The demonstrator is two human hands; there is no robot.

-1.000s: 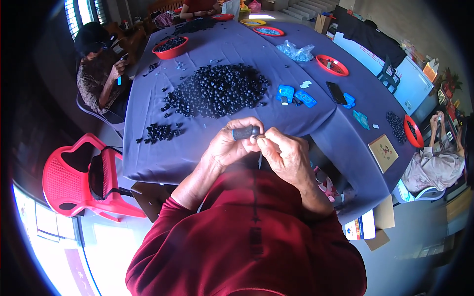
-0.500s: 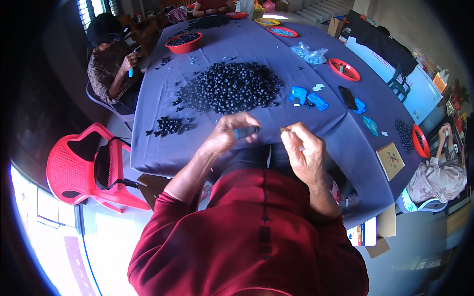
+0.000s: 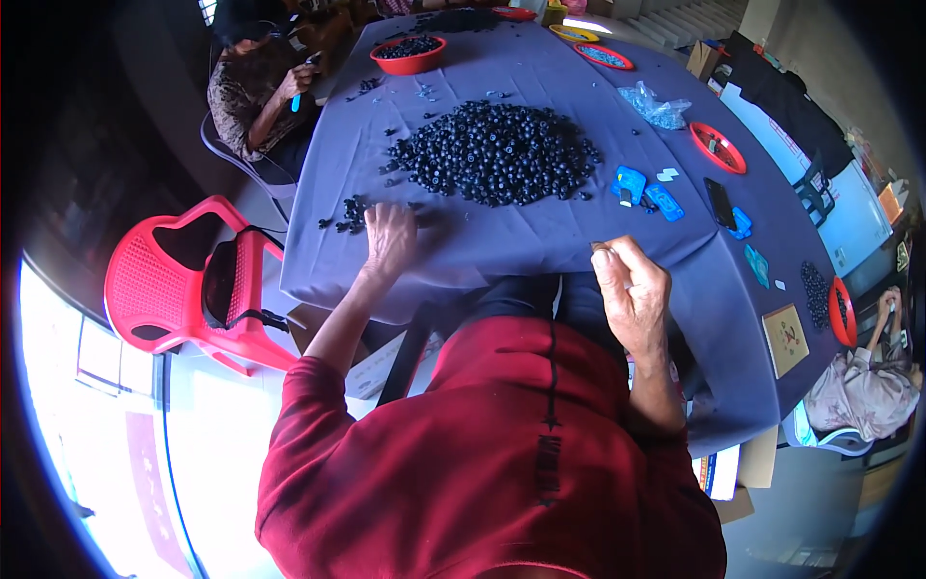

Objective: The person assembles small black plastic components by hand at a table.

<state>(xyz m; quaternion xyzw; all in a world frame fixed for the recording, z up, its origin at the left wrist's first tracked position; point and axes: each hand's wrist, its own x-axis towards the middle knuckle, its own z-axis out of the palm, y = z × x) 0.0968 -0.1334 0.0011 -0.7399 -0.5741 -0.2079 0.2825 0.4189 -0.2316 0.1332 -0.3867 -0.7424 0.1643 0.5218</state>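
My left hand (image 3: 391, 236) reaches to the near left of the table, back upward, at a small cluster of black plastic pieces (image 3: 345, 214). Its fingertips point down and away, hidden behind the hand, so what they hold does not show. My right hand (image 3: 634, 294) is held up over the table's near edge, its thumb and forefinger pinched together. A tiny dark tip shows at that pinch, too small to name. Beyond both hands lies a large heap of small round black pieces (image 3: 497, 154) on the grey-blue tablecloth (image 3: 492, 249).
A red basin (image 3: 409, 64) of black pieces stands at the far left. Blue packets (image 3: 664, 203), a phone (image 3: 719, 203), a clear plastic bag (image 3: 656, 106) and a red tray (image 3: 718, 148) lie rightward. A red chair (image 3: 174, 275) stands left. Co-workers sit at the left and right sides.
My left hand has moved left and away from me, from beside my right hand to the small cluster; the dark piece it held no longer shows. My right hand stays pinched. The view has shifted.
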